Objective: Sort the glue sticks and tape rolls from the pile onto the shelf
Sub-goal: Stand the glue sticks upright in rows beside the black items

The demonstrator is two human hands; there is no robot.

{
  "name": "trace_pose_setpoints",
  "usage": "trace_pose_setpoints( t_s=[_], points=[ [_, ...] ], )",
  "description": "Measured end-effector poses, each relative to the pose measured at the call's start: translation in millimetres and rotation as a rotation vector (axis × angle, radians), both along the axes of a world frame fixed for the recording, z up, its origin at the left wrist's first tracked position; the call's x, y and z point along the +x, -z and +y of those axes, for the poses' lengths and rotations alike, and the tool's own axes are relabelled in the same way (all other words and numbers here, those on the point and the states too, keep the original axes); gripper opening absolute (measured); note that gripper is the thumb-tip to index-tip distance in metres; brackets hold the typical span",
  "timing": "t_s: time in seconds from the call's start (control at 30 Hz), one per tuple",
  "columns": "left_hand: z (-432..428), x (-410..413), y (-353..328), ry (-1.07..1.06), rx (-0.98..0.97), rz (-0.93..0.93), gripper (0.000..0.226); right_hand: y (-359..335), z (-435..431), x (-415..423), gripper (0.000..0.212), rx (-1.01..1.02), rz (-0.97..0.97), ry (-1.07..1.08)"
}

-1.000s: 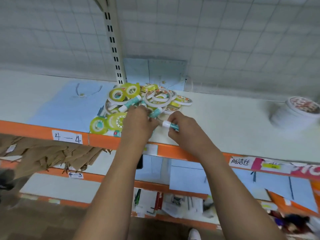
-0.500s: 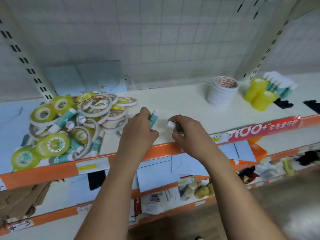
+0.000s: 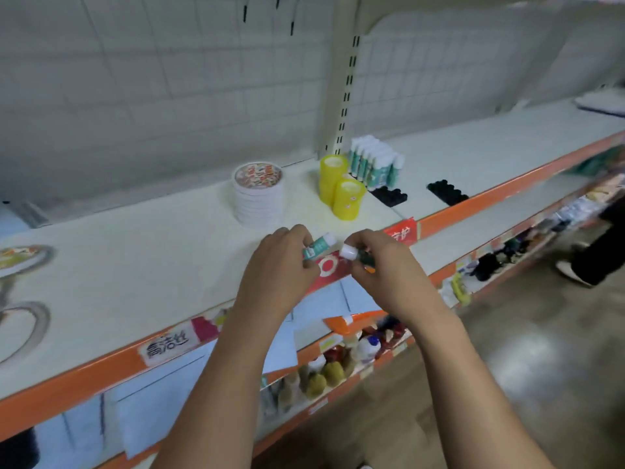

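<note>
A: Which way does the teal glue stick with the white cap (image 3: 318,247) point?

B: Its long axis goes from lower left to upper right, with the cap end at the upper right. The left hand (image 3: 280,265) pinches the lower part with curled fingers, so the cap half stands out of the grip.

A: And the right hand (image 3: 382,269)?

B: It is curled round a darker green glue stick (image 3: 355,255). The white cap points left, out past the fingertips. The body is almost all hidden. The two caps are near but apart, in the middle of the frame, above the front of the cream shelf with the orange edge (image 3: 169,265).

A: What is hard to make out?

B: The blurred tape rings (image 3: 23,258) at the left edge are cut off. Above the hands stand a white stack of tape rolls (image 3: 258,198), yellow tape stacks (image 3: 338,184) and a row of upright teal glue sticks (image 3: 375,164).
</note>
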State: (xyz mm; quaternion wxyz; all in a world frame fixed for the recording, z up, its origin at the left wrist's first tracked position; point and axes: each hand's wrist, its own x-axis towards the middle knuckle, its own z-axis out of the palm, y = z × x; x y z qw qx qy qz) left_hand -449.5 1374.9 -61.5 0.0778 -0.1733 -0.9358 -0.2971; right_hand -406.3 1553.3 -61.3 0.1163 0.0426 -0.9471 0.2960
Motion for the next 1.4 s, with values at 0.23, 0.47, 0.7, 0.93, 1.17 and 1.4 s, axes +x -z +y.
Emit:
trace_pose_setpoints(
  t_s=[0.23, 0.47, 0.7, 0.93, 1.17, 1.4],
  points=[
    [125, -29, 1, -0.011, -0.038, 0.017, 0.03, 2, 128, -19, 0.022, 0.045, 0.007, 0.003],
    [176, -56, 7, -0.038, -0.106, -0.005, 0.033, 3, 181, -50, 0.021, 0.016, 0.025, -0.009],
    [188, -86, 10, -0.018, -0.198, -0.037, 0.03, 1, 186, -89, 0.023, 0.009, 0.023, -0.06],
    [198, -109, 15, 0.057, -0.307, -0.112, 0.028, 9, 185, -126, 0.031, 0.019, -0.037, -0.058],
    [204, -123, 7, 0.003, -0.036, -0.111, 0.024, 13, 182, -150, 0.034, -0.001, -0.047, -0.121],
    [216, -138, -6, -0.167, 0.167, -0.089, 0.009, 8, 190, -175, 0.034, -0.051, -0.021, -0.236]
  ],
)
